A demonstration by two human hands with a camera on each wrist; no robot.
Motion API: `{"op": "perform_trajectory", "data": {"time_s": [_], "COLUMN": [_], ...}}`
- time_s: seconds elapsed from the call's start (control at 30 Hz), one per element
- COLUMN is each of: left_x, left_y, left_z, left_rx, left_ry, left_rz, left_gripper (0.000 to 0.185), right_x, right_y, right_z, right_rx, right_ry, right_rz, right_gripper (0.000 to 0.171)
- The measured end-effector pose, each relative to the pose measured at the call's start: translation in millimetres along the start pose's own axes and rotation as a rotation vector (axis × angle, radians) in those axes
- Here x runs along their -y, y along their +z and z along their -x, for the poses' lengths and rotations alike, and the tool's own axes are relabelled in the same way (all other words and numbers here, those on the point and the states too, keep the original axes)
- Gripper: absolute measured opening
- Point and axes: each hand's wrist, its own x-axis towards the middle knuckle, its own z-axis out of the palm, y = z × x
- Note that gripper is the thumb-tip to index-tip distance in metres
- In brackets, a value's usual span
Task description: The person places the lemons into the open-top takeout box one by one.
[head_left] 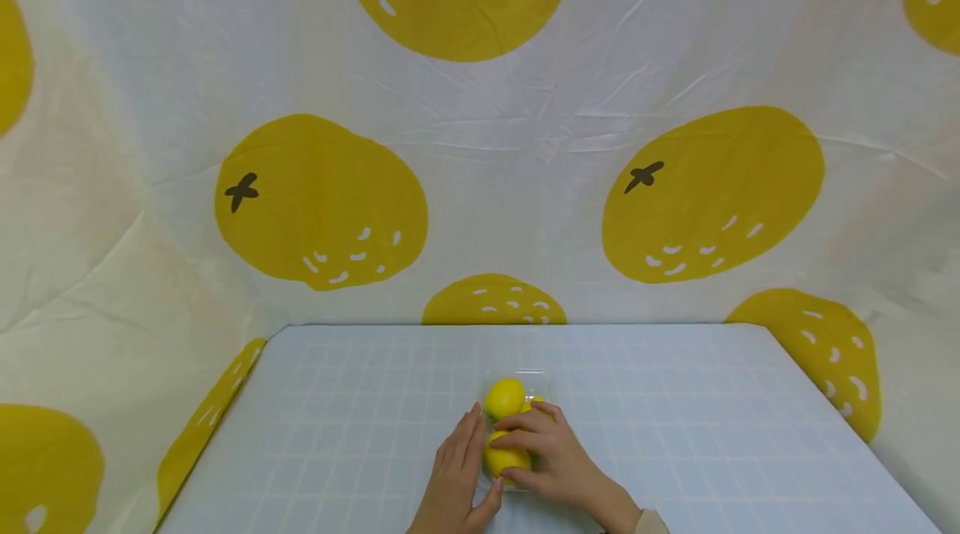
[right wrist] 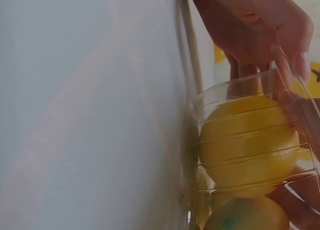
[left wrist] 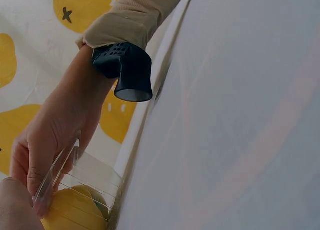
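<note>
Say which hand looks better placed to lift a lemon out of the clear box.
Probably the right hand: its fingers already curl over the near lemon in the clear box. The left hand lies flat against the box's left side, steadying it.

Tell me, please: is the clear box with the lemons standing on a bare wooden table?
No, the clear box rests on a pale blue gridded sheet in the head view.

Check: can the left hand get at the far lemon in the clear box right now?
Probably yes. The left hand lies flat against the clear box, on its left side, and the far lemon sits uncovered just past its fingertips. The right hand covers only the near lemon.
</note>
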Motion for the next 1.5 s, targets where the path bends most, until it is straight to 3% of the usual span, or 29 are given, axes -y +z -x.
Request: {"op": "perform_trajectory", "data": {"time_s": [0.23,0.67,1.03,1.5], "left_x": [-0.3,-1.6,-1.8,-0.8], "left_y": [-0.4,-0.4,-1.7,1.1], "left_z": [0.2,-0.4,-0.2,2.4], "left_rx": [0.004,0.021,0.076,0.085], "left_ry": [-0.008,-0.021,-0.054,-0.057], "left_rz": [0.007,0.022,0.04,0.025], "left_gripper": [0.075,0.073,0.07,0.067], "right_x": [0.3,-1.9,-2.9,-1.8], "right_y": [-0.1,1.1,1.6,2.6], "right_z": [0.2,1.6,1.3,1.3], "right_rx": [-0.005,-0.021,-0.03,-0.062], "right_ry": [0.015,-0.009,-0.014,-0.04], "right_rz": [-0.019,0.0,0.009,0.011], "right_gripper": [0.024,0.025,0.024,0.023]}}
